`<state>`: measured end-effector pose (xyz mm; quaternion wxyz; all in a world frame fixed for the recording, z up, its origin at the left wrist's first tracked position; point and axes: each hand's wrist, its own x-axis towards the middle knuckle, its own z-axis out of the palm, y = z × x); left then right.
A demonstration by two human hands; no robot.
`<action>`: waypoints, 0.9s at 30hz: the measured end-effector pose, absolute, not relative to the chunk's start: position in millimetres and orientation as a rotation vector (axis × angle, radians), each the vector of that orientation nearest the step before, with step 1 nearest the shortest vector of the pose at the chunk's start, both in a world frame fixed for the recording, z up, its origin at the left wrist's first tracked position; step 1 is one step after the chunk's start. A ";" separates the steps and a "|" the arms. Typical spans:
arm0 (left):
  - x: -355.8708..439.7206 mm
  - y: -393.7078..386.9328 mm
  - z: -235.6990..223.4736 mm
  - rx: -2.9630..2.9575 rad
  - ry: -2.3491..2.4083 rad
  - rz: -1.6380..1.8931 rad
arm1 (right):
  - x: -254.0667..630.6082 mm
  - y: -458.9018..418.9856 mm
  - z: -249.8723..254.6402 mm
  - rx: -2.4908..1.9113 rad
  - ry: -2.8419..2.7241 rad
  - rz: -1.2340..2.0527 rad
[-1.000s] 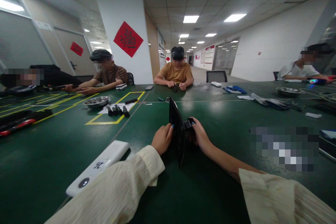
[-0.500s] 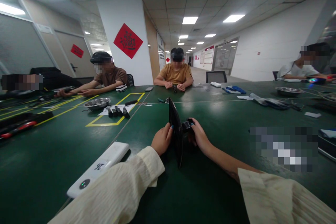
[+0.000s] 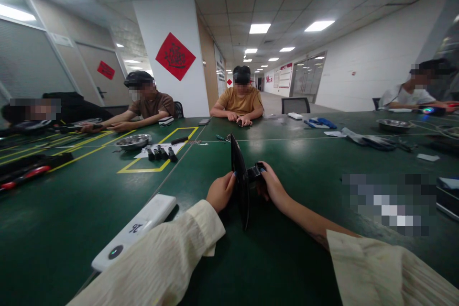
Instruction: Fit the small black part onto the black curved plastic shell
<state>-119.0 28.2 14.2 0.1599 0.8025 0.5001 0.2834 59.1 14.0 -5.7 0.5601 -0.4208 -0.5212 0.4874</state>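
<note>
While held, black panel (image 3: 241, 186) edge-on, upright.

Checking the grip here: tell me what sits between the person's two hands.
In the head view, a thin black panel stands on edge between the left hand and right hand, with a small black part under the right fingers.

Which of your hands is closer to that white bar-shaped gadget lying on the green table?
Left. The left hand grips the upright black panel just right of the white gadget; the right hand is beyond the panel, farther away.
</note>
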 end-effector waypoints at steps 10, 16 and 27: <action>-118.2 23.4 19.8 2.363 1.663 0.657 | 61.6 18.0 -11.5 -0.969 -1.250 1.211; -117.0 19.2 25.8 2.328 1.713 0.647 | 64.1 12.7 -6.5 -1.025 -1.327 1.156; -114.7 18.3 27.0 2.278 1.649 0.673 | 61.4 10.8 -3.3 -1.044 -1.318 1.137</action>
